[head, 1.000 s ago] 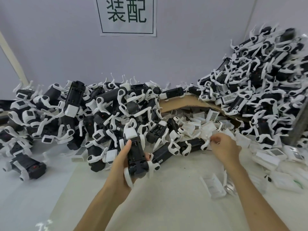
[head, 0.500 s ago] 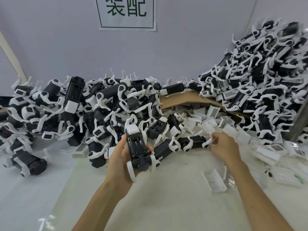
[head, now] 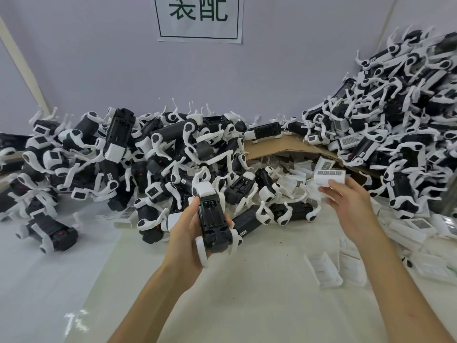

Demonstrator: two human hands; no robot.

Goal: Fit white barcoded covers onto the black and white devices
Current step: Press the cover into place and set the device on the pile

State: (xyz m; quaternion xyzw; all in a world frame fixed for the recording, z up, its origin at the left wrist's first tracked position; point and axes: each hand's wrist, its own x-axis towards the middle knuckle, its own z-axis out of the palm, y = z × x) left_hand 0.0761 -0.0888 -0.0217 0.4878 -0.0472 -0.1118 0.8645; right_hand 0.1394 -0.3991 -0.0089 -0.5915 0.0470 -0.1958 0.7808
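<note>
Left hand [head: 188,233] grips black and white device [head: 212,216], open battery bay up; right hand [head: 346,201] pinches white barcoded cover [head: 330,176] near cover pile [head: 294,180].

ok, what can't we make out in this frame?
Head view:
Fingertips of the right hand on the cover: motion-blurred, contact points unclear.
Far side of device: hidden by the left hand.
Its barcode: too small to read.
Top of wall sign: cut off by frame edge.
</note>
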